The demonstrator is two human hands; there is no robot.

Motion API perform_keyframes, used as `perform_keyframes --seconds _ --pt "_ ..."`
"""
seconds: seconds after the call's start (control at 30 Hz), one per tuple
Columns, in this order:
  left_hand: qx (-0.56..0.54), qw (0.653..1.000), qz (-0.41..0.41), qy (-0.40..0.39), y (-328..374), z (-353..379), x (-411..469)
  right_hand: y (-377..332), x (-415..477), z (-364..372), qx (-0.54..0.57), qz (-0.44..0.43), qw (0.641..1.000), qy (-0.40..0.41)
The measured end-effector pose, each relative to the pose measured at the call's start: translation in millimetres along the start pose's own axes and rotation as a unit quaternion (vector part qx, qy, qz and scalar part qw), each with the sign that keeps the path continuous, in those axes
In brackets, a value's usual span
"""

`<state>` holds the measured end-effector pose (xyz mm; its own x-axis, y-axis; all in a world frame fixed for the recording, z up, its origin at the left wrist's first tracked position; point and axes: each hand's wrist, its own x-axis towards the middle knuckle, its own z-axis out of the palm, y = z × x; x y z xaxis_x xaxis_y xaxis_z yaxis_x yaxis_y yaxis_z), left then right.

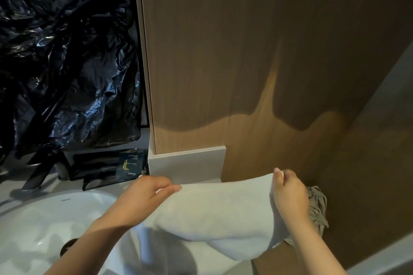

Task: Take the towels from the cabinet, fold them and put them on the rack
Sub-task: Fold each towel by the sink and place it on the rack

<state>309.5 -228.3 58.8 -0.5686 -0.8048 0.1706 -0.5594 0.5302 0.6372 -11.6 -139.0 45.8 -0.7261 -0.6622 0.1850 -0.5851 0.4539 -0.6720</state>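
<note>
**Item under task.** We find a white terry towel (219, 207) held in the air above the right rim of the white oval basin (44, 219). It is stretched by its upper edge between the two hands, and its lower part sags toward the basin's right side. The left hand (152, 192) pinches the upper left corner between thumb and fingers. The right hand (288, 190) is closed on the upper right corner, nails showing. The hands are well apart, each clamped on the towel.

**Step in hand.** We judge this to be the start of folding. The towel is out of storage and spread, and no crease is visible.

**Next move.** In our judgement, the two corners should be brought together evenly, or the cloth laid flat, with the hanging end kept out of the basin.

**Surroundings.**
- A grey fringed cloth (317, 205) lies to the right of the basin, partly behind the right hand.
- A brown wood-grain panel (245, 51) stands behind and to the right of the basin, on a pale grey plinth (185, 165).
- Dark flat sachets with gold print (125, 167) lie on the grey bench (13, 196) just behind the basin.
- Crumpled black plastic sheeting (67, 51) hangs above them.

**Not established.**
- No rack is in view.
- We cannot tell whether the wood panel is the cabinet.
- The towel's lower edge and far face are hidden, so its full length and any existing fold cannot be confirmed.
- The print on the sachets is too small to read.
- The dark items at the basin's rear left are unclear.
</note>
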Motion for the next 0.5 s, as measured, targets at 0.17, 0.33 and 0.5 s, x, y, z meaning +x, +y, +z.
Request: perform_keyframes --seconds 0.17,0.33,0.5 --pt "0.053 0.999 0.004 -0.009 16 14 1 -29 -25 -2 0.050 -0.154 0.982 -0.095" --pt "0.084 0.996 0.014 -0.004 31 19 7 -60 -60 17 0.183 -0.221 0.905 -0.313" --pt "0.104 0.994 0.038 -0.022 38 16 4 -67 -70 28 0.231 -0.190 0.873 -0.385"
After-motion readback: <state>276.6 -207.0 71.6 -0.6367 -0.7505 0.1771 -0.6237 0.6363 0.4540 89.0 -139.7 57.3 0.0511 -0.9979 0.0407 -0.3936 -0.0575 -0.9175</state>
